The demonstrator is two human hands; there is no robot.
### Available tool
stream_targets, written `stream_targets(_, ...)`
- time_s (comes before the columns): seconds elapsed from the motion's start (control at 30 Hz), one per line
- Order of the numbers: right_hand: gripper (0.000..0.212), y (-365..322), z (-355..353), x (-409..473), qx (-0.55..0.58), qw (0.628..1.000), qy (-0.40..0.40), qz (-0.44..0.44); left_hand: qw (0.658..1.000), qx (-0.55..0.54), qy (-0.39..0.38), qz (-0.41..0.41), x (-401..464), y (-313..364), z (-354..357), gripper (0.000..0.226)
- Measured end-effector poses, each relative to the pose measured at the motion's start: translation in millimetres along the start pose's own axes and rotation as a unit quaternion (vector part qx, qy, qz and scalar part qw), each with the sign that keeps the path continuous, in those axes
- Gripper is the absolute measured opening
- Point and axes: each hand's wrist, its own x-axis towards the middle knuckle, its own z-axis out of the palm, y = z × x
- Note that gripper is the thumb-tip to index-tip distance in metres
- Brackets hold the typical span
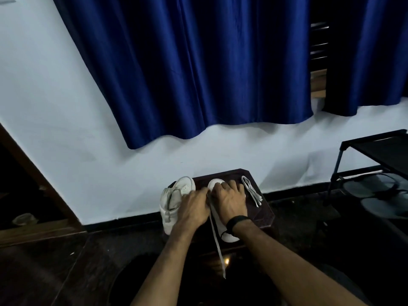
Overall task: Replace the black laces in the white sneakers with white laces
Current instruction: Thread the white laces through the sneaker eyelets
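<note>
Two white sneakers stand on a small dark stool point(263, 214) by the wall. The left sneaker point(174, 199) has no lace that I can see and its tongue is loose. My right hand point(229, 200) lies over the right sneaker point(228, 236), fingers curled at the eyelets near the toe. My left hand point(194, 209) pinches beside it at the same spot. A white lace point(217, 244) runs from under my hands down past the stool's front edge. A second white lace point(251, 191) lies folded on the stool to the right. No black lace is in view.
A white wall with a blue curtain point(198, 74) rises right behind the stool. A black shoe rack point(375, 164) with grey sandals stands at the right. A wooden door frame point(37, 186) is at the left. The floor is dark.
</note>
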Motion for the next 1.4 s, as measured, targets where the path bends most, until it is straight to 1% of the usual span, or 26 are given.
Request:
stream_targets(0.03, 0.02, 0, 0, 0, -0.001, 1.0, -0.003, 0.004, 1.0, -0.009, -0.009, -0.025, -1, 0, 3, 0.018)
stream_targets(0.1, 0.021, 0, -2, 0, -0.008, 1.0, -0.007, 0.012, 0.999, -0.006, -0.002, -0.05, -3, -1, 2, 0.02)
stream_targets(0.13, 0.02, 0, -2, 0, -0.011, 1.0, -0.006, 0.013, 0.998, -0.007, 0.012, -0.059, -4, -2, -1, 0.023)
stream_targets(0.2, 0.021, 0, 0, -1, -0.01, 1.0, 0.001, 0.016, 0.993, 0.001, 0.08, -0.081, -7, -7, -12, 0.023)
stream_targets(0.27, 0.028, 1, 1, -1, -0.003, 1.0, 0.014, 0.022, 0.976, -0.027, 0.158, -0.144, -11, -15, -27, 0.021)
stream_targets(0.33, 0.027, 2, 3, -1, -0.003, 0.999, 0.031, 0.023, 0.948, -0.076, 0.213, -0.225, -13, -29, -44, 0.02)
stream_targets(0.4, 0.026, 2, 4, -2, 0.009, 0.999, 0.038, 0.033, 0.922, -0.095, 0.24, -0.288, -15, -44, -56, 0.023)
stream_targets(0.43, 0.027, 2, 4, -2, 0.021, 0.998, 0.039, 0.043, 0.921, -0.079, 0.233, -0.301, -17, -50, -57, 0.024)
stream_targets(0.5, 0.026, 0, 5, -2, 0.045, 0.996, 0.034, 0.064, 0.932, -0.006, 0.209, -0.297, -20, -55, -52, 0.024)
stream_targets(0.53, 0.029, 0, 6, -2, 0.054, 0.996, 0.025, 0.073, 0.939, 0.022, 0.21, -0.271, -22, -56, -46, 0.024)
stream_targets(0.57, 0.032, -1, 8, -2, 0.061, 0.995, 0.015, 0.08, 0.947, 0.032, 0.223, -0.229, -22, -55, -40, 0.028)
stream_targets(0.63, 0.03, -1, 9, -3, 0.07, 0.993, 0.002, 0.092, 0.966, -0.001, 0.232, -0.115, -17, -47, -26, 0.035)
stream_targets(0.7, 0.024, 1, 9, -4, 0.075, 0.991, -0.011, 0.109, 0.984, -0.053, 0.166, -0.031, -11, -31, -16, 0.034)
stream_targets(0.77, 0.028, 2, 8, -4, 0.071, 0.988, -0.043, 0.128, 0.995, -0.074, 0.066, -0.019, -7, -20, -5, 0.031)
stream_targets(0.8, 0.029, 3, 8, -4, 0.064, 0.987, -0.056, 0.133, 0.998, -0.06, 0.027, -0.022, -6, -16, 1, 0.027)
stream_targets(0.87, 0.028, 4, 8, -5, 0.056, 0.987, -0.06, 0.137, 0.999, -0.029, 0.013, -0.028, -7, -13, 12, 0.017)
stream_targets(0.93, 0.025, 3, 8, -4, 0.061, 0.986, -0.057, 0.142, 0.995, -0.046, 0.058, -0.059, -12, -10, 11, 0.018)
stream_targets(1.03, 0.025, 2, 7, -3, 0.051, 0.986, -0.069, 0.142, 0.982, -0.083, 0.102, -0.132, -19, -12, 7, 0.022)
stream_targets(1.1, 0.026, 2, 7, -3, 0.062, 0.984, -0.08, 0.145, 0.974, -0.143, 0.067, -0.164, -23, -13, 8, 0.024)
stream_targets(1.13, 0.026, 2, 8, -4, 0.069, 0.983, -0.078, 0.149, 0.957, -0.225, 0.035, -0.181, -24, -12, 9, 0.024)
stream_targets(1.17, 0.025, 2, 7, -4, 0.072, 0.983, -0.072, 0.153, 0.924, -0.325, 0.002, -0.202, -23, -11, 10, 0.022)
stream_targets(1.2, 0.024, 1, 7, -3, 0.074, 0.982, -0.067, 0.158, 0.881, -0.404, -0.033, -0.244, -21, -10, 10, 0.026)
stream_targets(1.23, 0.023, 1, 8, -3, 0.076, 0.982, -0.066, 0.162, 0.847, -0.449, -0.061, -0.278, -20, -10, 11, 0.032)
stream_targets(1.27, 0.023, 1, 8, -3, 0.081, 0.981, -0.067, 0.165, 0.835, -0.455, -0.086, -0.296, -19, -7, 11, 0.03)
stream_targets(1.33, 0.025, 1, 7, -3, 0.091, 0.98, -0.066, 0.165, 0.852, -0.416, -0.12, -0.296, -19, -6, 19, 0.021)
stream_targets(1.4, 0.03, 1, 6, -4, 0.102, 0.979, -0.058, 0.165, 0.878, -0.372, -0.103, -0.282, -18, -4, 30, 0.017)
